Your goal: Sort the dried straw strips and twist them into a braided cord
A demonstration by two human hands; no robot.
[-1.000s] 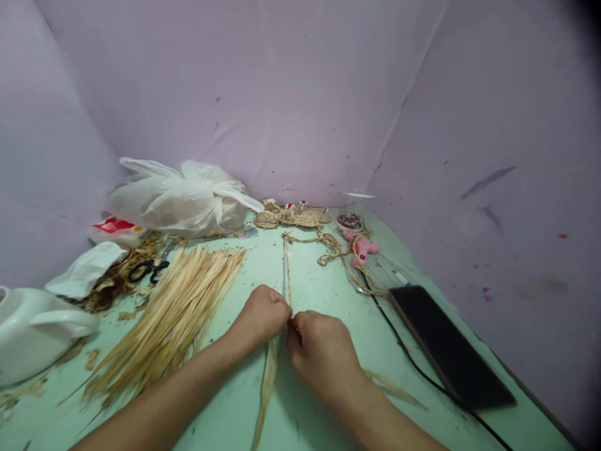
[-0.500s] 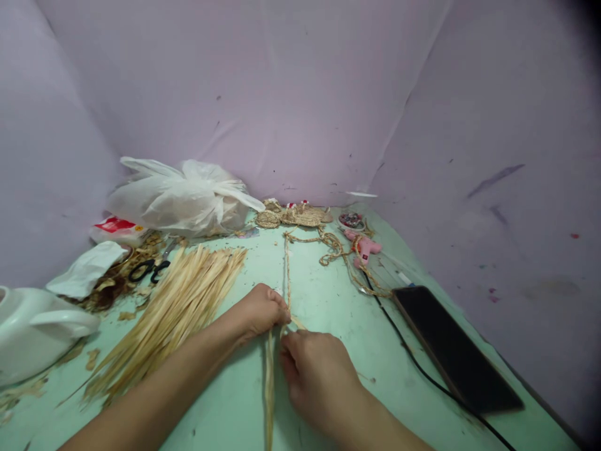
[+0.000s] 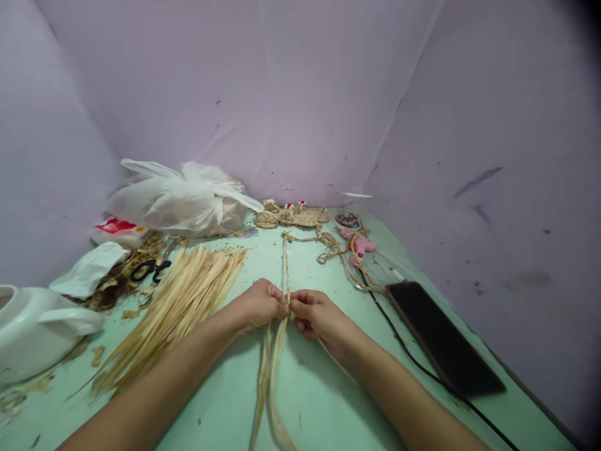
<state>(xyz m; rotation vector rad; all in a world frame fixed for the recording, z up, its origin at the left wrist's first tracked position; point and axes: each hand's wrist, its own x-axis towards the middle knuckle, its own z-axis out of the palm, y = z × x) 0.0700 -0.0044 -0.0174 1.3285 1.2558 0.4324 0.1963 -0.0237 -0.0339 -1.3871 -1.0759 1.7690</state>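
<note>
A thin braided straw cord (image 3: 287, 266) runs down the middle of the green table to my hands. My left hand (image 3: 265, 304) pinches the cord's lower end. Close against its right side, my right hand (image 3: 317, 313) is closed on the straw at the same spot. Two loose pale straw strips (image 3: 277, 382) hang from the fingertips toward the near edge, and a thin strand passes under my right wrist. The cord's far part continues as a loose, curling braid (image 3: 332, 244).
Left: a straw bundle (image 3: 181, 307), black-handled scissors (image 3: 149, 270), a white jug (image 3: 40, 332) and a plastic bag (image 3: 183, 197). Behind: woven straw pieces (image 3: 300, 216). Right: a pink glue gun (image 3: 360, 245), its black cable (image 3: 416, 363) and a dark phone (image 3: 444, 338).
My right hand has moved up and away from me to meet my left fingertips. A second loose strip now hangs beside the first. The view has shifted slightly.
</note>
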